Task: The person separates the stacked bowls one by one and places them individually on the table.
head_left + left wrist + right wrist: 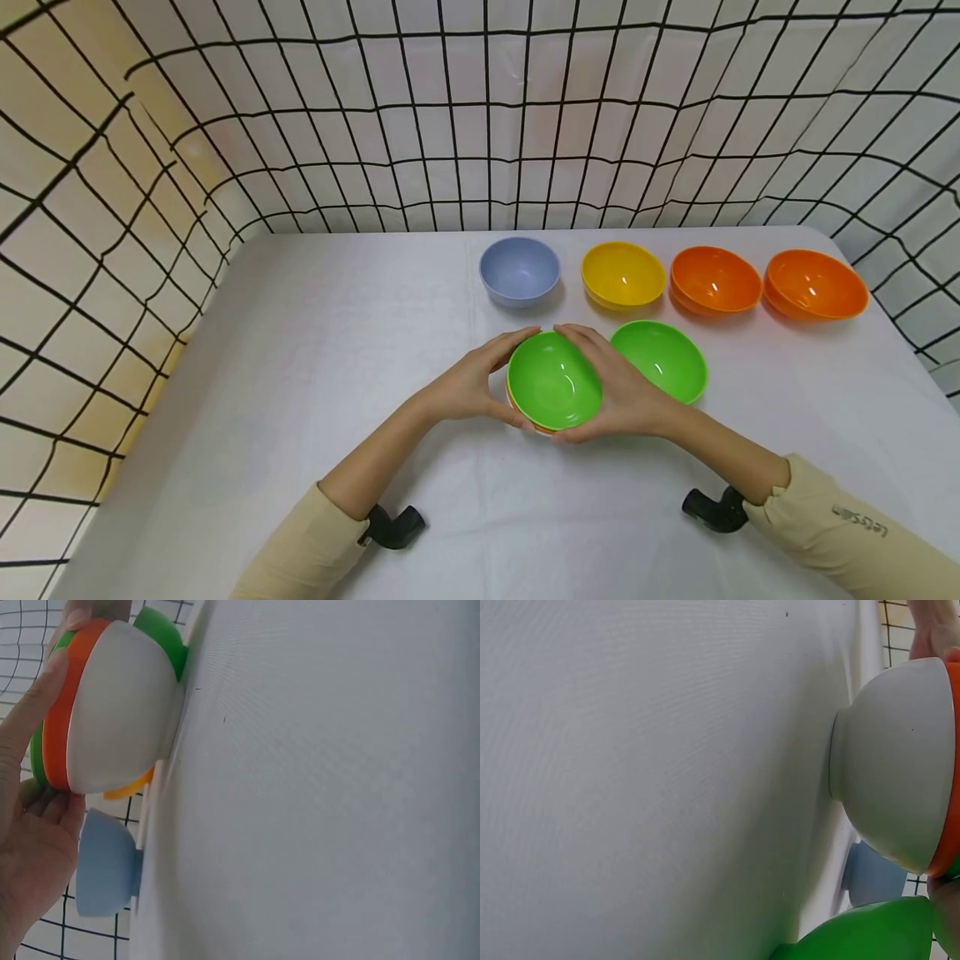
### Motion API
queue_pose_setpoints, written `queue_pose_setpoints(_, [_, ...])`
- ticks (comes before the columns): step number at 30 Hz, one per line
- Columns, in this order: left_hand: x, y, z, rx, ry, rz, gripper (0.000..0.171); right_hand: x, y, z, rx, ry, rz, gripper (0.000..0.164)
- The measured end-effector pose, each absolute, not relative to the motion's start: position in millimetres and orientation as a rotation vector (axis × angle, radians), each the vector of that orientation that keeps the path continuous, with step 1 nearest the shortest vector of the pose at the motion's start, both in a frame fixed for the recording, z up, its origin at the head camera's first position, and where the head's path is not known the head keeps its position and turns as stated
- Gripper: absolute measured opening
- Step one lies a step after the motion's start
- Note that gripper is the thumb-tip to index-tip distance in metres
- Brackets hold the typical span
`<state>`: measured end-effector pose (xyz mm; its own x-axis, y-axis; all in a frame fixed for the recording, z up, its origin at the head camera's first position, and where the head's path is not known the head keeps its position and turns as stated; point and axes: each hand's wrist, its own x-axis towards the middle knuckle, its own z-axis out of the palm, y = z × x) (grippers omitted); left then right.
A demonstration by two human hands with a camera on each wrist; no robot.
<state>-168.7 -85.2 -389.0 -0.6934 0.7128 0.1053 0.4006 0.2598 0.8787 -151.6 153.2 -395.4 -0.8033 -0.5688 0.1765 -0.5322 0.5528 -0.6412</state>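
Observation:
Both hands hold a stack of nested bowls near the middle of the table. A green bowl is on top, an orange bowl shows as a band beneath it, and a white bowl forms the bottom. My left hand curves round the stack's left side, thumb toward me. From the right, my right hand grips the same rim, its fingers at the far side. The white bowl's foot appears to meet the table in the right wrist view. Another green bowl sits just behind my right hand, partly covered by it.
Along the table's back stand a blue bowl, a yellow bowl and two orange bowls, the inner one beside the outer one. White cloth covers the table. Black wire mesh rises behind and at the sides.

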Motion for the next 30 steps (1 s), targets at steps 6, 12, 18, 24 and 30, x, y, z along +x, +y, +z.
queue_pose_setpoints(6, [-177.4,-85.8,-408.1,1.039,2.249,1.387,0.108,-151.0,153.0,-396.7,-0.981,2.729,-1.140,0.117])
queue_pose_setpoints(12, [-177.8,-86.8,-409.8,1.040,2.245,1.395,0.108,-151.5,151.6,-399.2,-0.998,2.741,-1.170,0.116])
queue_pose_setpoints(18, [-178.0,-86.6,-411.6,1.021,2.249,1.382,0.107,-151.4,150.9,-401.3,-1.006,2.755,-1.187,0.116])
queue_pose_setpoints(24, [-177.6,-85.8,-411.0,0.999,2.233,1.391,0.109,-149.4,150.6,-401.2,-0.994,2.765,-1.193,0.116])
queue_pose_setpoints(30, [-178.2,-85.7,-411.3,1.014,2.203,1.428,0.108,-147.7,149.5,-400.2,-0.967,2.760,-1.202,0.115])
